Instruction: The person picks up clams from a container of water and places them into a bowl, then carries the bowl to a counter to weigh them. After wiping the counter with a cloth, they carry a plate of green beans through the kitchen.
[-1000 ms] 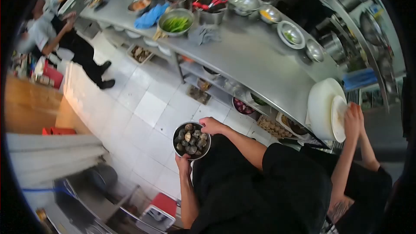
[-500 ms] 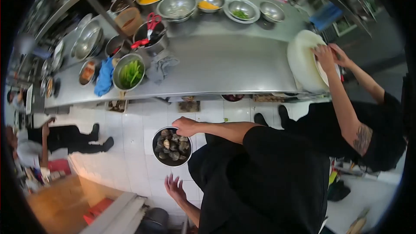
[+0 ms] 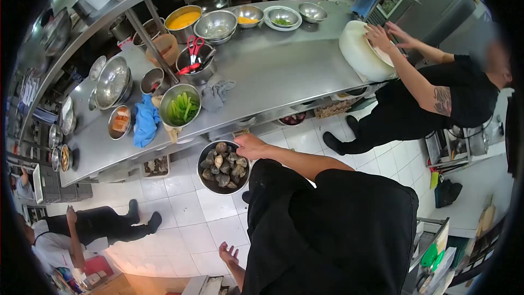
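Bowl of clams rim-held in right grip; left grip open, empty, well below.

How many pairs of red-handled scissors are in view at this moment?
1. The red-handled scissors stand in a steel pot on the steel counter, behind the steel bowl of green vegetables. Others may be hidden inside containers.

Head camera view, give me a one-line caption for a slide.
Right hand carries a bowl of clams beside a steel counter.
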Motion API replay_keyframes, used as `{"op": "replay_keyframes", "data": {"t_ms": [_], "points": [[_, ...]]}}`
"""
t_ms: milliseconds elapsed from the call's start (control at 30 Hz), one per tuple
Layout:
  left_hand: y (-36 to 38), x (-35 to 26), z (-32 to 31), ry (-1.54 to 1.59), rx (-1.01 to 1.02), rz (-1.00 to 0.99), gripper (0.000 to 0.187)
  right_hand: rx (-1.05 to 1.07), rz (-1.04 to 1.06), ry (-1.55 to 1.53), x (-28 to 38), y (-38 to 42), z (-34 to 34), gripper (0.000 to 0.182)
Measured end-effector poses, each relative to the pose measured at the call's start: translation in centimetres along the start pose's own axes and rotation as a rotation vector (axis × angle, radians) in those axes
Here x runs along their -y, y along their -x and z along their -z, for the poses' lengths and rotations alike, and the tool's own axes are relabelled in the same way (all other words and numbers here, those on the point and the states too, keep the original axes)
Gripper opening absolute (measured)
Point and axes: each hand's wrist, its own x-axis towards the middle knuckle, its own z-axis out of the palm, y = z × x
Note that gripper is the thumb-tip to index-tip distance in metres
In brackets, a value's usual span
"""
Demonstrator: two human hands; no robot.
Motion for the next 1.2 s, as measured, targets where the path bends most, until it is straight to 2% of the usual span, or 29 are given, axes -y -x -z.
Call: {"op": "replay_keyframes", "data": {"t_ms": [33,100,167,200,233,267,333,367,400,467,600,667,700,767,800,833,900,1033,1133,1200], "points": [[-1.3,-1.8,1.0,0.029,-0.026,0.075,0.02,-0.047,0.003,0.004,0.6,0.5,-0.7,0.015],[-4.5,-3.6,2.5,0.067,-0.001,0.054,0.018,-0.134,0.013,0.009,1.8,0.6,-1.1,0.013],[-6.5,-4.9,3.4,0.052,0.017,-0.062,0.021,-0.095,-0.042,0.015,2.7,0.9,-1.5,0.02],[-5.6,-5.8,4.4,0.059,0.004,-0.039,0.021,-0.118,-0.031,0.021,4.3,1.2,-1.4,0.02],[-6.7,-6.4,4.2,0.086,-0.011,-0.064,0.023,-0.154,0.016,0.034,4.5,0.6,-1.8,0.02],[-6.8,-6.0,4.6,0.12,-0.046,-0.078,0.025,-0.246,0.228,0.263,2.3,-0.5,-3.1,0.019],[-7.3,-5.3,4.6,0.197,-0.038,-0.089,0.029,-0.12,0.132,0.131,2.9,-1.1,-3.5,0.019],[-7.0,-5.0,4.5,0.19,-0.012,-0.104,0.028,-0.07,-0.015,0.101,5.2,-0.8,-3.4,0.019],[-7.4,-4.2,4.3,0.199,-0.013,-0.099,0.026,-0.08,0.136,0.207,3.7,-2.3,-4.2,0.021],[-6.5,-2.8,3.8,0.235,-0.009,-0.057,0.025,-0.009,-0.015,0.105,6.2,-2.7,-4.6,0.024],[-5.2,-1.1,2.3,0.227,-0.003,0.07,0.029,0.069,0.015,0.135,8.5,-5.9,-6.0,0.018],[-4.5,-0.2,1.9,0.201,-0.007,0.106,0.029,0.064,0.092,0.06,9.4,-7.6,-6.8,0.004],[-4.3,0.0,2.0,0.197,-0.012,0.124,0.029,0.075,0.098,0.06,10.8,-8.3,-7.4,0.004],[-4.0,0.6,2.3,0.19,-0.009,0.153,0.027,0.196,-0.021,-0.04,13.9,-9.2,-8.6,0.004],[-4.0,0.6,2.7,0.178,-0.02,0.189,0.028,0.1,0.089,0.094,14.6,-10.8,-10.0,0.01],[-4.1,0.4,2.9,0.168,-0.03,0.226,0.028,0.111,0.101,0.095,15.2,-12.1,-10.5,0.01],[-3.7,0.1,3.4,0.241,-0.067,0.215,0.028,0.285,-0.019,-0.249,17.2,-13.9,-12.6,0.009],[-4.3,-1.6,5.0,0.31,-0.143,0.237,0.028,0.287,0.077,-0.451,20.2,-24.4,-18.5,0.007],[-4.7,-3.3,5.8,0.374,-0.224,0.218,0.028,0.325,0.079,-0.488,25.6,-31.5,-21.3,0.009],[-4.4,-4.9,6.5,0.414,-0.278,0.221,0.028,0.224,0.089,-0.552,27.8,-35.6,-24.0,0.008]]}}
